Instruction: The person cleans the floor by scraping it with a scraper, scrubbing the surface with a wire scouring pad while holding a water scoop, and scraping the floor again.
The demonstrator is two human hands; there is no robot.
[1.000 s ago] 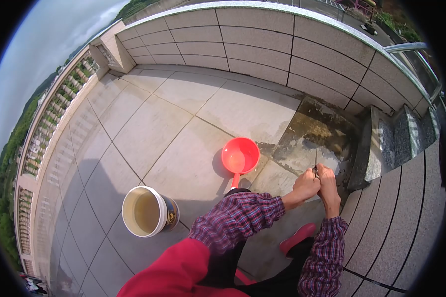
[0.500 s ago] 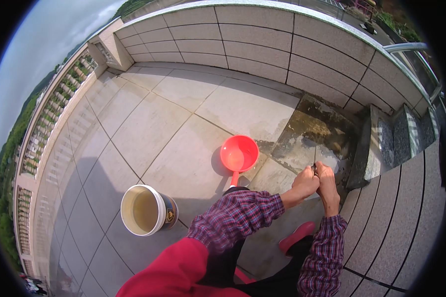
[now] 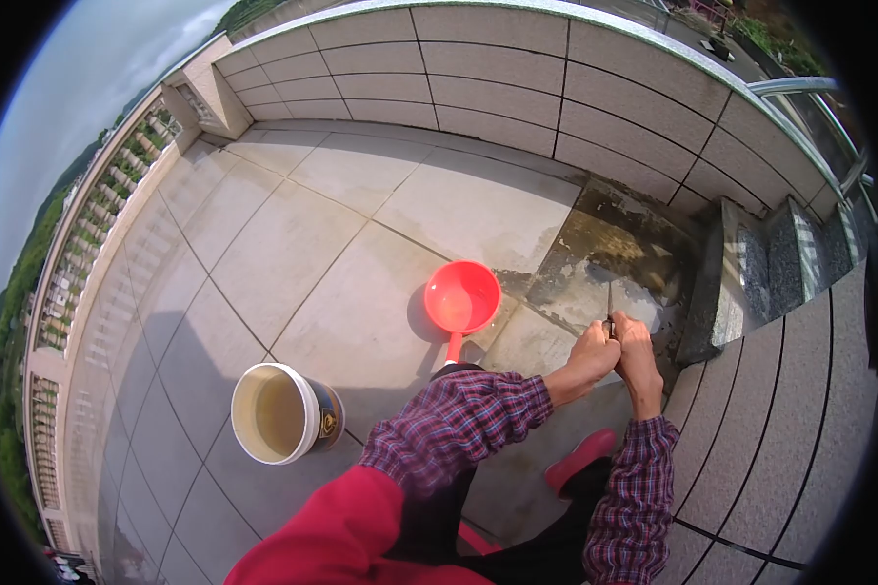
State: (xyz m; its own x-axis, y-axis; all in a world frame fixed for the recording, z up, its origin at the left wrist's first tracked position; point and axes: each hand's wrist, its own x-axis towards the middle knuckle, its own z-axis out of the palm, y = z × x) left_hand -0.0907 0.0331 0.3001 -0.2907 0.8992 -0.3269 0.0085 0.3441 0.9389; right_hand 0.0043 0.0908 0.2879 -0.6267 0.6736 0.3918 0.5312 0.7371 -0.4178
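My left hand [image 3: 589, 358] is closed, its fingers pressed against my right hand [image 3: 636, 349], which is closed as well. Between them a small dark object [image 3: 610, 327] sticks up, with a thin blade-like tip above the fingers. Which hand grips it, or whether both do, I cannot make out. Both hands are over the tiled floor, just below a wet, brown-stained patch [image 3: 619, 244]. Left of them a red dipper [image 3: 463, 296] rests with its handle toward me. Farther left stands a white bucket [image 3: 281, 413] holding cloudy liquid.
Granite steps [image 3: 741, 278] rise at the right beside a tiled wall [image 3: 780, 419]. Another low tiled wall [image 3: 498, 78] runs along the back. A balustrade [image 3: 107, 205] borders the left side. A pink boot [image 3: 580, 460] is below my hands.
The whole view has shifted slightly, moving the bucket and dipper a little left in the picture. My hands stay together, and the thin tip between them now shows more clearly.
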